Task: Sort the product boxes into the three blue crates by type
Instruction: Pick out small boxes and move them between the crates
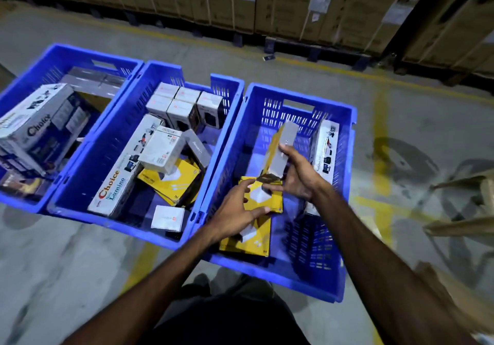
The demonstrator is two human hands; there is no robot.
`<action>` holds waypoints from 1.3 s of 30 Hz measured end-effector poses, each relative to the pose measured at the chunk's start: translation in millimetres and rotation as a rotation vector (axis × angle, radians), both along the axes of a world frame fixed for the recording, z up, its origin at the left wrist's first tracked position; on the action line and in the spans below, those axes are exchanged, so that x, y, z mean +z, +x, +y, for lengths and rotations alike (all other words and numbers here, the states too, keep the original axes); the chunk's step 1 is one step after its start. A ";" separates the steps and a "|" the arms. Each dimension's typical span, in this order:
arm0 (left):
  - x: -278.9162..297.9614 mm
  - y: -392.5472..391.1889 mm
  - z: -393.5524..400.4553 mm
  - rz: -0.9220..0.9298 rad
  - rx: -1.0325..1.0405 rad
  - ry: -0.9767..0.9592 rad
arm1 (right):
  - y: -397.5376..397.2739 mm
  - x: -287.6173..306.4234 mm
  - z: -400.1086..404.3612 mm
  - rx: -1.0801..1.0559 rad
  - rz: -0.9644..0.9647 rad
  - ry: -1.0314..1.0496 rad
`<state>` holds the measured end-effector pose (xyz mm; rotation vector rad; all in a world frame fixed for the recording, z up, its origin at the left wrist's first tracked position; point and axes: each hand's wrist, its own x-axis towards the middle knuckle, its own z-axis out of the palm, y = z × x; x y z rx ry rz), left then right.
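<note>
Three blue crates stand side by side on the floor: left crate (34, 58), middle crate (149, 227), right crate (344, 120). Over the right crate, my right hand (296, 176) grips an upright yellow-and-grey box (280, 147) tilted on end. My left hand (235, 211) holds a flat yellow box (267, 197) just below it. Another yellow box (251, 240) lies on the crate floor beneath. A long white Choice box (324, 152) leans on the right crate's wall. The middle crate holds small white boxes (176, 104), a long Choice Lumino box (117, 181) and yellow boxes (171, 181).
The left crate holds large grey Choice boxes (34, 123). Stacked cardboard cartons on pallets (267, 2) line the far side. Yellow floor lines (382, 136) cross the concrete. Flattened brown cardboard (465, 205) lies at the right. My feet (213, 280) stand just before the crates.
</note>
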<state>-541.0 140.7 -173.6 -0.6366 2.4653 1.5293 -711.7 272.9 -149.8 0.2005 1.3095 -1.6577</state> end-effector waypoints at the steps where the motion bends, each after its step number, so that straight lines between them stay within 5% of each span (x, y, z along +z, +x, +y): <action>1: 3.6 0.5 3.0 0.063 0.005 -0.010 | 7.5 2.0 -1.1 -0.071 -0.031 -0.039; 6: 31.0 -0.8 10.1 0.357 0.073 -0.308 | 45.5 4.7 -13.5 -0.141 -0.085 -0.062; 10: 51.6 -5.0 3.2 0.473 0.226 -0.471 | 62.8 9.9 -26.0 -0.050 0.049 -0.099; 14: 56.8 1.4 -22.9 0.463 0.462 -0.172 | 51.3 -5.1 -20.2 0.008 0.678 0.242; 17: 53.9 14.8 -47.3 0.426 0.573 0.093 | 21.8 -36.8 -4.5 0.427 1.196 0.660; 20: 57.3 30.5 -57.3 0.422 0.622 0.388 | 7.9 -58.5 -4.5 1.072 1.252 0.874; 23: 57.8 46.7 -62.7 0.393 0.629 0.623 | 6.0 -69.8 -7.2 1.301 1.278 0.948; 39: 62.5 66.1 -67.0 0.302 0.744 0.840 | 0.2 -39.6 -9.8 1.172 1.388 1.066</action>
